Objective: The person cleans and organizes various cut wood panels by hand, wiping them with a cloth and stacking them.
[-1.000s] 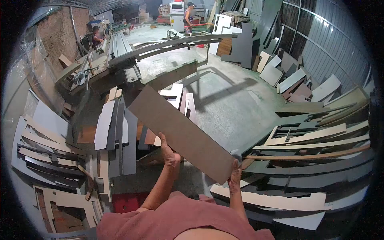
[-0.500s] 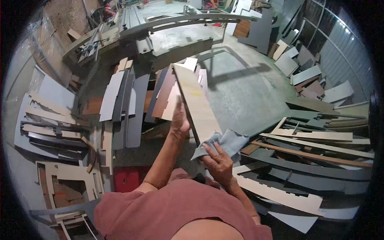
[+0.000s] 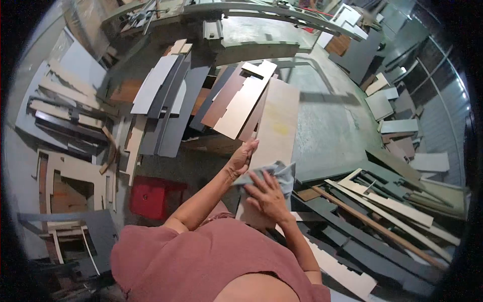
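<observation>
A long light-brown wooden board [image 3: 276, 126] lies lengthwise in front of me, running from my lap toward the floor ahead. My left hand [image 3: 242, 157] grips its left edge about halfway along. My right hand [image 3: 267, 195] presses a grey cloth [image 3: 274, 173] flat onto the near part of the board's face. The board's near end is hidden behind my right hand and my red shirt.
Leaning panels [image 3: 236, 100] in grey, brown and cream stand just beyond the board. Offcut strips [image 3: 382, 211] are piled at my right, cut-out frames [image 3: 70, 171] at my left. A red stool [image 3: 151, 196] sits low left. A saw table [image 3: 251, 30] stands at the back.
The board went from held up crosswise, dark side showing, to lying lengthwise with its light face up. My right hand and the cloth moved onto its face. My view tilted down.
</observation>
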Motion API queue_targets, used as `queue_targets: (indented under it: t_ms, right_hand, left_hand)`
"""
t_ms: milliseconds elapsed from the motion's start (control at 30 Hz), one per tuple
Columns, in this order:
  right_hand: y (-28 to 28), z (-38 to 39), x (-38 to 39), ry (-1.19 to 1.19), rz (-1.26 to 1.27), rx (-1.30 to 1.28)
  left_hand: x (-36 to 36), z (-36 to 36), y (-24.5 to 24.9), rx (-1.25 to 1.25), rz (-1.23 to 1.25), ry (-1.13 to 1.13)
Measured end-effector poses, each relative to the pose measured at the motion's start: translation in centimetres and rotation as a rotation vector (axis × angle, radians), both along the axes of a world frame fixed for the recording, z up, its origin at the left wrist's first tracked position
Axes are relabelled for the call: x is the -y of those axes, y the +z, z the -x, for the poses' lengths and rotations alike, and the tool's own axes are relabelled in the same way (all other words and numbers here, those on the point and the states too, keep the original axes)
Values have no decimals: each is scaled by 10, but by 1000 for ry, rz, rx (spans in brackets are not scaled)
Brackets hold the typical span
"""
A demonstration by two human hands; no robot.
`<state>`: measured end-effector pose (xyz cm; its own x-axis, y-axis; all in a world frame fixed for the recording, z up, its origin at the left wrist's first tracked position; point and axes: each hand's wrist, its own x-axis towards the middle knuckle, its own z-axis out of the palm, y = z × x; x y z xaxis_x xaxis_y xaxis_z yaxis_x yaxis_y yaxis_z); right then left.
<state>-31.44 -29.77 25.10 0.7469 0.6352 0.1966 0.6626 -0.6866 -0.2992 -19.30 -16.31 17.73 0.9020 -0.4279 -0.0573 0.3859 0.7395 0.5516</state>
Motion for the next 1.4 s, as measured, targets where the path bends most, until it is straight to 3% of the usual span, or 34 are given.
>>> queue_targets:
  t_ms: [33, 67, 133, 200, 267, 300, 367, 467, 600, 667, 800, 867, 933, 1000, 1133, 1200, 1267, 1333, 1400]
  right_hand:
    - [-5, -13, 3, -60, -3, 70]
    - [-7, -29, 6, -119, -14, 114]
    - [-17, -64, 20, -259, -9, 197]
    - [-22, -101, 32, -414, 3, 269]
    - [-36, -136, 51, -642, -105, 146]
    - [-46, -148, 59, -623, -98, 142]
    - [-65, -163, 73, -747, -605, -157]
    - [-77, -131, 56, -817, -1019, -919]
    - [-101, -122, -1, -807, -1148, -1287]
    - [-128, -149, -20, -696, -1271, -1236]
    - [-138, -218, -64, -721, -1283, -1175]
    - [-160, -256, -76, -763, -1260, -1120]
    - [-186, -298, -85, -714, -1320, -1074]
    - [-208, -341, -85, -654, -1338, -1035]
    - [-201, -401, -100, -654, -1478, -1018]
    - [-201, -419, -98, -691, -1421, -1053]
    - [-254, -436, -72, -720, -1198, -840]
    - [-253, -433, -51, -780, -579, -584]
    - [-217, -405, -48, -990, -374, -424]
  left_hand:
    - [-5, 11, 18, 40, -165, 21]
    - [-5, 14, 13, 32, -156, 38]
    - [-5, 19, 7, -107, -5, -138]
    - [-4, 27, 10, -185, -161, -92]
    - [-6, 25, -3, -167, -128, -139]
    - [-6, 20, -11, -235, -91, -125]
    - [-12, 10, -23, -250, -27, -122]
    - [-28, -20, -45, -232, 86, -115]
    - [-60, -72, -44, -131, 248, -139]
    - [-77, -102, -57, -160, 204, -112]
    - [-115, -167, -96, -92, -3, -115]
    - [-141, -186, -102, -198, -430, -171]
    - [-159, -195, -119, -251, -545, -148]
    - [-167, -195, -132, -283, -490, -137]
    - [-173, -216, -151, -182, -828, -26]
    - [-171, -232, -152, -188, -866, 3]
    - [-165, -247, -171, -102, -972, 24]
    - [-162, -258, -192, 7, -1090, 0]
    - [-159, -259, -211, 94, -1174, 89]
